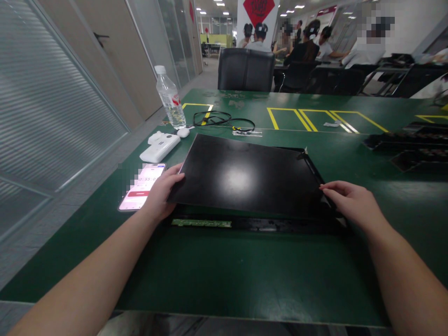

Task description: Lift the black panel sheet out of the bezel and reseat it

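Observation:
A large flat black panel (245,175) lies on the green table (224,275), its near edge lifted slightly above a narrow strip with a green circuit board (201,223). My left hand (161,191) grips the panel's left near corner, fingers curled round the edge. My right hand (352,201) holds the right near edge, fingers pressed against it.
A lit phone (142,186) lies just left of my left hand. Behind it are a white device (160,146), a water bottle (171,99) and a black cable (224,120). Dark trays (409,144) sit at the right. Black chairs (246,69) and several seated people are beyond the table.

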The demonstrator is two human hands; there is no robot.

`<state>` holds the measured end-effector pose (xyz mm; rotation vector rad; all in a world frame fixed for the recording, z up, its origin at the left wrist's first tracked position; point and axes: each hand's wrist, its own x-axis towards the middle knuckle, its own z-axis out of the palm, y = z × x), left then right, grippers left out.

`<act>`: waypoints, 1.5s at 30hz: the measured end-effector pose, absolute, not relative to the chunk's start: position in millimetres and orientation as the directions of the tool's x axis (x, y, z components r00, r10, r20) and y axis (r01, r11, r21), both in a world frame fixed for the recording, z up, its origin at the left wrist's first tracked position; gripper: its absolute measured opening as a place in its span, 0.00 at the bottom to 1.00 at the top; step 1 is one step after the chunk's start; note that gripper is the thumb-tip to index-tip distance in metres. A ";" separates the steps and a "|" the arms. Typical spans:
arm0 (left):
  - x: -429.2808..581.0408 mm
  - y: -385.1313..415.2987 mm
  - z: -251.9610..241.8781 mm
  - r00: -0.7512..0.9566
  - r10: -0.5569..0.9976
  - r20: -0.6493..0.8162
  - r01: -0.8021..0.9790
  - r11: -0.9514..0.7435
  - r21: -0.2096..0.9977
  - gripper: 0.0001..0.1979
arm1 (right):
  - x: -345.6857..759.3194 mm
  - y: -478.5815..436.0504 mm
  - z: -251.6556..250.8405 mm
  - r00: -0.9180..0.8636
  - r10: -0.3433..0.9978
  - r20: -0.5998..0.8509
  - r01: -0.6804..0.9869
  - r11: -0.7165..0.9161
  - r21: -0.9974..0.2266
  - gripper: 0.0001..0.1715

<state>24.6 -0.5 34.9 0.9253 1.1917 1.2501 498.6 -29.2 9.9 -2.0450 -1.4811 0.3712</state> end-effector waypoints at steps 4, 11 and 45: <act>24.1 -0.1 34.6 -0.061 0.986 -0.152 -0.190 0.138 0.972 0.25 | 499.7 -28.7 8.8 0.337 0.934 0.117 0.772 -0.203 -0.602 0.19; 24.4 -0.4 34.5 -0.042 0.987 -0.153 -0.208 0.141 0.968 0.27 | 496.5 -29.0 13.5 0.370 0.927 0.063 0.775 -0.271 -0.571 0.19; 20.4 -1.6 36.6 -0.070 0.991 -0.114 -0.147 0.103 0.984 0.28 | 500.8 -28.0 11.0 0.392 0.918 0.056 0.732 -0.275 -0.623 0.18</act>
